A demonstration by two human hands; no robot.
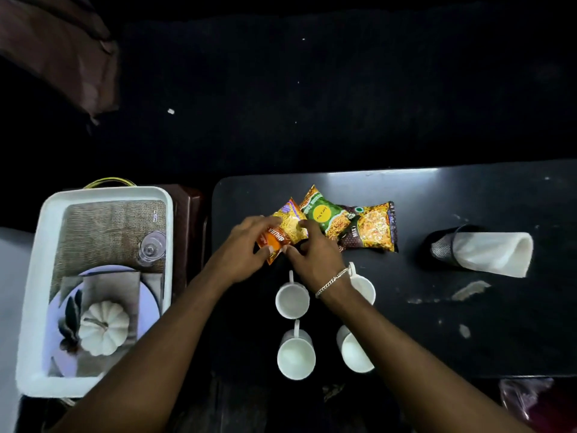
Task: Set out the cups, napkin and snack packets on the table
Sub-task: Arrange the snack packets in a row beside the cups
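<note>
Three snack packets lie in a row on the black table (468, 323): an orange-yellow packet (288, 226), a green packet (324, 214) and a dark brown packet (371, 228). My left hand (243, 248) and my right hand (315, 254) both grip the orange-yellow packet, one on each side. Several white cups stand below them: one (292, 300) near my right wrist, one (363, 285) partly hidden behind that wrist, one (296, 354) and one (354, 350) nearer me. A white napkin (496, 253) sticks out of a black mesh holder (440, 248) lying on its side at the right.
A white tray (34, 276) stands left of the table, with a printed liner showing a plate and a pumpkin. A clear glass (151, 246) lies in the tray. Dark floor stretches beyond the table's far edge. A pinkish bag (524, 398) sits at the lower right.
</note>
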